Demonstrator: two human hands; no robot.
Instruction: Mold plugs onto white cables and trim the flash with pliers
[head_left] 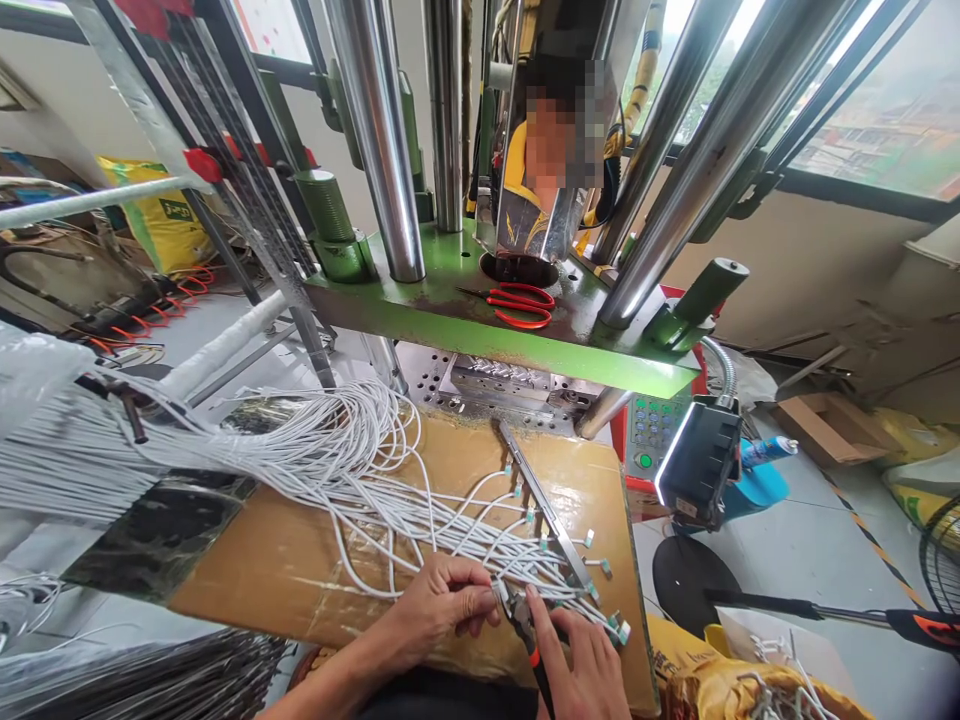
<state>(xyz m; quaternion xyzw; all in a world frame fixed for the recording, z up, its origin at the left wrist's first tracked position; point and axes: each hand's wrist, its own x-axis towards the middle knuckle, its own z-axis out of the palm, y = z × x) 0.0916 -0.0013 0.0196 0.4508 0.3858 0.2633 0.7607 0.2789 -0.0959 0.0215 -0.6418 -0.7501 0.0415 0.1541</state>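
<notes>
My left hand [448,600] is closed in a pinch on a white cable near its small connector end, low in the middle of the view. Held by my right hand [581,655] is a pair of pliers [523,632] with black and orange handles, its jaws at that connector end. Under and beyond both hands runs a bundle of white cables [390,505], several ending in small pale green and white connectors [590,538]. A metal bar [544,500] lies slantwise by the connector ends. Everything rests on a brown cardboard-covered table [300,575].
Ahead stands a green press plate [420,300] between steel columns, with red-handled scissors [521,303] on it. A metal mould [501,380] sits beneath. To the right are a control panel [651,440], a black lamp [697,465] and a yellow bag of scraps [739,665].
</notes>
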